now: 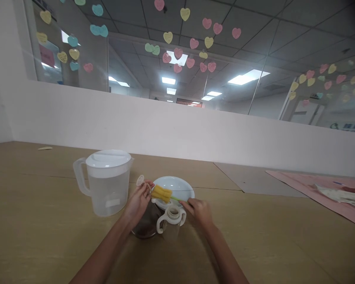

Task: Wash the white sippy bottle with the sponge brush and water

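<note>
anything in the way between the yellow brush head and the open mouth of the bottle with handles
Nothing visible stands between the yellow brush head and the bottle's mouth. The left hand is beside the head's left end.

Tan tabletop [62, 244] with several things
It carries a pitcher [108, 187], a white bowl [177, 184], a dark dish [146, 225], a bottle [172, 220], a pink sheet [301, 181].
</note>
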`<act>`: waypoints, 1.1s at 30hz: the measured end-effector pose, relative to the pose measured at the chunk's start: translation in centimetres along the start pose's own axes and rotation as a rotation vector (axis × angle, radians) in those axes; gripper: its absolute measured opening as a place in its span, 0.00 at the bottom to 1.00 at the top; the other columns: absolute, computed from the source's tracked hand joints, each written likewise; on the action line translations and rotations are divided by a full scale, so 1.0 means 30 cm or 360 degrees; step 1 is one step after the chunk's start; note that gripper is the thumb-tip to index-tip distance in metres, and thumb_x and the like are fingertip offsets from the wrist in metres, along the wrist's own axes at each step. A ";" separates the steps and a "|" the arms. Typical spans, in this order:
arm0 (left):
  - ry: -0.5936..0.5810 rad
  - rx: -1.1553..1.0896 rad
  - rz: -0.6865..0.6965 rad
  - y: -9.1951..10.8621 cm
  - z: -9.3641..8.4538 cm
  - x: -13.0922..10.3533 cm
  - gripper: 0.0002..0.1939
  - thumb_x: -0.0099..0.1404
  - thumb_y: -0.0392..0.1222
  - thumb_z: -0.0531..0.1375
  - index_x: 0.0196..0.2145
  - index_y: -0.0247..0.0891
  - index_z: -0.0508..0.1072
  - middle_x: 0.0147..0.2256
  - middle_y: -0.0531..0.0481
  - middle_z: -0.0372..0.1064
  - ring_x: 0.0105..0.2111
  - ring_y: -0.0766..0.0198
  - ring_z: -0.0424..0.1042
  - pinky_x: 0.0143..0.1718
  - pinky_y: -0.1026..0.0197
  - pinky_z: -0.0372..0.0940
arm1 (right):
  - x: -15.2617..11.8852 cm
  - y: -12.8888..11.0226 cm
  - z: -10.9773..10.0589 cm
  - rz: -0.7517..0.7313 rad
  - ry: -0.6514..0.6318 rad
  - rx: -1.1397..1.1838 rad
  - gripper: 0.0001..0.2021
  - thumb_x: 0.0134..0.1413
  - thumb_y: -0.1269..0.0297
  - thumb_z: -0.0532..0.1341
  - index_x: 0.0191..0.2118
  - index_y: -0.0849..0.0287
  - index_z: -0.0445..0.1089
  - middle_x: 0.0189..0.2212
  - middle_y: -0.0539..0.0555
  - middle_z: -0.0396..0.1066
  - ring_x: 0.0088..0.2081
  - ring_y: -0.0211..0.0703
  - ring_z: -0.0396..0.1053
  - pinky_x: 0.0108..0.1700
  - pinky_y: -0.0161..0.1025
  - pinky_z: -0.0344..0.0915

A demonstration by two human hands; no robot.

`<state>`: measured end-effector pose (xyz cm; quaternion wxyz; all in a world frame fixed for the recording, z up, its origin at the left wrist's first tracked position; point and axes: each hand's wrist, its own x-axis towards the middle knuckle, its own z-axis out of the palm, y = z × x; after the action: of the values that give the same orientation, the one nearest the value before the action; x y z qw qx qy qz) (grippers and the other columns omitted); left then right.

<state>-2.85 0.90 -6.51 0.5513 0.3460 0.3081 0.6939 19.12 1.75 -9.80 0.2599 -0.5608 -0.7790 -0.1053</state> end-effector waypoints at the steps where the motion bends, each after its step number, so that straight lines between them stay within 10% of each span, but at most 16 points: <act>1: 0.0022 0.0177 0.0080 0.001 -0.007 -0.001 0.06 0.57 0.41 0.55 0.32 0.37 0.67 0.29 0.51 0.68 0.34 0.66 0.70 0.36 0.64 0.66 | 0.000 0.005 -0.001 0.0072 0.0035 -0.0007 0.21 0.58 0.53 0.49 0.22 0.60 0.68 0.22 0.54 0.71 0.24 0.36 0.65 0.25 0.31 0.46; 6: 0.0237 0.1230 0.0431 -0.011 -0.065 0.002 0.18 0.56 0.47 0.54 0.42 0.37 0.59 0.22 0.57 0.64 0.19 0.65 0.66 0.23 0.63 0.60 | 0.000 0.037 -0.001 0.0414 0.0178 0.0056 0.14 0.57 0.63 0.48 0.37 0.58 0.70 0.25 0.53 0.72 0.25 0.39 0.66 0.25 0.32 0.47; 15: 0.0152 0.2803 0.0457 -0.011 -0.120 0.001 0.08 0.62 0.40 0.46 0.33 0.37 0.63 0.27 0.46 0.69 0.29 0.59 0.70 0.28 0.62 0.56 | 0.000 0.028 0.016 0.0339 0.0290 0.0193 0.16 0.56 0.69 0.46 0.43 0.60 0.69 0.36 0.56 0.69 0.33 0.39 0.67 0.29 0.31 0.54; 22: 0.0037 0.3262 0.0204 -0.010 -0.117 -0.002 0.14 0.64 0.39 0.44 0.38 0.34 0.67 0.30 0.40 0.71 0.32 0.54 0.71 0.30 0.59 0.59 | 0.001 0.042 0.035 0.0228 0.0553 0.0446 0.16 0.57 0.63 0.48 0.39 0.61 0.72 0.31 0.57 0.70 0.32 0.40 0.68 0.33 0.34 0.60; 33: -0.0004 0.3306 0.0429 -0.003 -0.099 -0.019 0.19 0.64 0.41 0.42 0.33 0.34 0.71 0.32 0.39 0.71 0.34 0.51 0.70 0.31 0.56 0.59 | 0.012 0.028 0.016 0.0502 0.0887 0.1135 0.16 0.46 0.54 0.58 0.34 0.62 0.71 0.32 0.57 0.73 0.33 0.44 0.70 0.37 0.37 0.64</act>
<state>-5.16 0.23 -8.36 -0.0987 0.6815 0.7108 0.1435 19.68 2.55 -10.11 0.6478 -0.4986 -0.5726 0.0629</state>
